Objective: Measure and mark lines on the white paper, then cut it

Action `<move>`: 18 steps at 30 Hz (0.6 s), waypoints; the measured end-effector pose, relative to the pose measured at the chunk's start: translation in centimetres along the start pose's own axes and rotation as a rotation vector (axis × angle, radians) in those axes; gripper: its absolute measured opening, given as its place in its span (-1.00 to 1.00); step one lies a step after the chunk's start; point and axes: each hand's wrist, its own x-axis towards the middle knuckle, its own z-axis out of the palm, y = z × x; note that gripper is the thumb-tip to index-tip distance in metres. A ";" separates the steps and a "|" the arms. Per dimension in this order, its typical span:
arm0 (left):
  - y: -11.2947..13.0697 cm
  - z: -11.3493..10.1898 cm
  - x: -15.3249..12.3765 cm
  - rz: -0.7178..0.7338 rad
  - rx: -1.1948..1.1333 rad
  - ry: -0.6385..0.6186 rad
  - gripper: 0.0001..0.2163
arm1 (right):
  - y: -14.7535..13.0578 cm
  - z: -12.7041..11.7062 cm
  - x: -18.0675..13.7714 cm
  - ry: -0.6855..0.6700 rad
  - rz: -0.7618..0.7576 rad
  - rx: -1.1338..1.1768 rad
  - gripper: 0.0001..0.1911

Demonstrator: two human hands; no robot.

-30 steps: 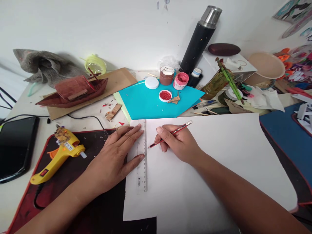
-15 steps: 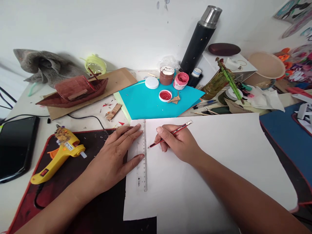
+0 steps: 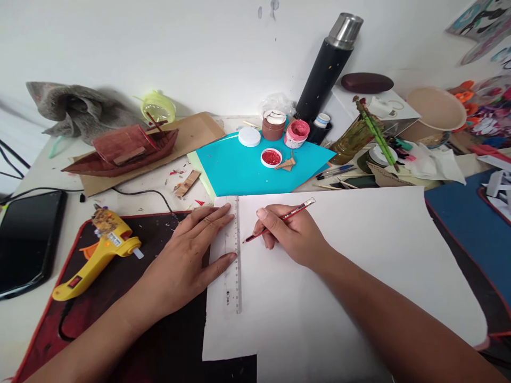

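1. Head view: the fingers of my left hand (image 3: 179,268) rest flat upon the clear ruler (image 3: 232,284), thumb spread apart. It lies on white paper (image 3: 375,250), toward seven o'clock from the middle.
2. The fingers of my right hand (image 3: 295,235) pinch the pencil (image 3: 297,210), at two o'clock from the ruler.
3. With uneven pressing, I think the ruler could slip, or the paper could turn.

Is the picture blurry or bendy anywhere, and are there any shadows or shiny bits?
In the head view, the black thermos slants, perhaps from a wide lens; its silver cap gleams; soft grey shade darkens the white paper below the right forearm; the ruler's tiny print is unclear.
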 end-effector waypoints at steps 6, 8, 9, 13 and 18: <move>-0.1 0.0 0.0 -0.003 0.003 -0.008 -0.40 | 0.0 0.0 -0.1 0.001 -0.005 0.004 -0.47; -0.1 0.1 0.0 0.003 0.011 -0.004 -0.40 | 0.1 0.0 -0.1 0.001 -0.005 0.004 -0.48; -0.1 0.1 0.0 0.008 0.017 -0.001 -0.40 | 0.1 0.0 -0.1 0.000 -0.005 0.005 -0.48; -0.2 0.1 -0.1 0.024 0.030 0.008 -0.41 | 0.2 0.0 0.0 0.000 -0.006 0.009 -0.48; -0.1 0.1 -0.1 0.023 0.024 0.009 -0.41 | 0.2 0.0 0.0 0.005 -0.010 -0.004 -0.48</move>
